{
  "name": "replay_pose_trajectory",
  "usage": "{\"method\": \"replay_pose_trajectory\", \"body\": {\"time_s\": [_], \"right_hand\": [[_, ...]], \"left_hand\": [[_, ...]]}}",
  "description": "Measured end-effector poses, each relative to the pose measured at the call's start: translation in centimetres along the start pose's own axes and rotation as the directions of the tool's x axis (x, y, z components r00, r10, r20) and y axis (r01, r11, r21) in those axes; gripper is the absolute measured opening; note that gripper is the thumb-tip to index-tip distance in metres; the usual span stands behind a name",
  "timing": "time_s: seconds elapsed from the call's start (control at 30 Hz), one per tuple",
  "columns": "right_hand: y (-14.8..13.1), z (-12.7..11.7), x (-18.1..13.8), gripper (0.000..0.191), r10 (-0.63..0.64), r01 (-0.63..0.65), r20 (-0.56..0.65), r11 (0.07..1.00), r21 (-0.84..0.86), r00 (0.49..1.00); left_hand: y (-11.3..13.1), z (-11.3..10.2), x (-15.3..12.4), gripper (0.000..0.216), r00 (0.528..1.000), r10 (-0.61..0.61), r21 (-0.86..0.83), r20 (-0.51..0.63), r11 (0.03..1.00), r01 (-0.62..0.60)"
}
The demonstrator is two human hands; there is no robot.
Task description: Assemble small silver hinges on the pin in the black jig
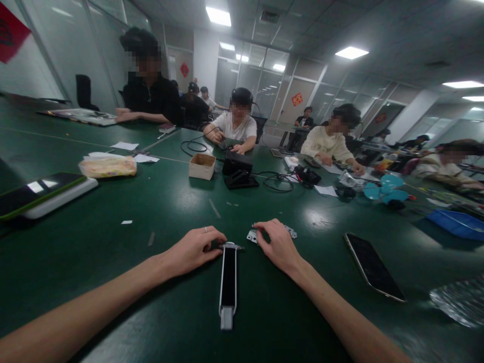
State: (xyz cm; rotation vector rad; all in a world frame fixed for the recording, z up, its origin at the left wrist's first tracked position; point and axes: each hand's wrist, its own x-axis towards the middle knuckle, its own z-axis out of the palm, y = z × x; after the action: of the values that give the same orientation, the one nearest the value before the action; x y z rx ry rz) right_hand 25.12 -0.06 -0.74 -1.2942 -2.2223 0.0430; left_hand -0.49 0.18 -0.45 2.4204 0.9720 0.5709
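Under ceiling lights (218, 16), glossy green table (181, 206)

slim bar (228, 277), black-faced and silver-edged, lies lengthwise near to far; a thin crosspiece (237, 247) spans its far end, a pale block (227, 318) its near end. perforated metal plate (252, 236), partly hidden, lies farther right.

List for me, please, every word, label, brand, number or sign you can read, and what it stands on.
No text can be read.
Red-and-gold diamond-shaped sign, right of centre: marking too blurred.
Smaller red signs on either side: too blurred.
Red sign, upper left: dark marking, cut off, unreadable.
Long black-and-silver bar near the left hand: no lettering visible.
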Motion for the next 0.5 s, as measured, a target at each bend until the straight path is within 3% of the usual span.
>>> {"method": "replay_pose_trajectory", "body": {"time_s": [0.33, 0.5], "right_hand": [[-1.0, 0.4, -0.5, 0.021, -0.066, 0.081, -0.168, 0.993, 0.084, 0.984], [-3.1, -0.4, -0.6, 0.020, -0.146, 0.194, -0.292, 0.971, 0.143, 0.945]], "left_hand": [[0.5, -0.9, -0.1, 0.033, 1.000, -0.020, 0.050, 0.007, 0.999, 0.019], [1.6, -1.4, -0.3, 0.027, 0.990, 0.077, 0.101, -0.116, 0.993, -0.065]]}}
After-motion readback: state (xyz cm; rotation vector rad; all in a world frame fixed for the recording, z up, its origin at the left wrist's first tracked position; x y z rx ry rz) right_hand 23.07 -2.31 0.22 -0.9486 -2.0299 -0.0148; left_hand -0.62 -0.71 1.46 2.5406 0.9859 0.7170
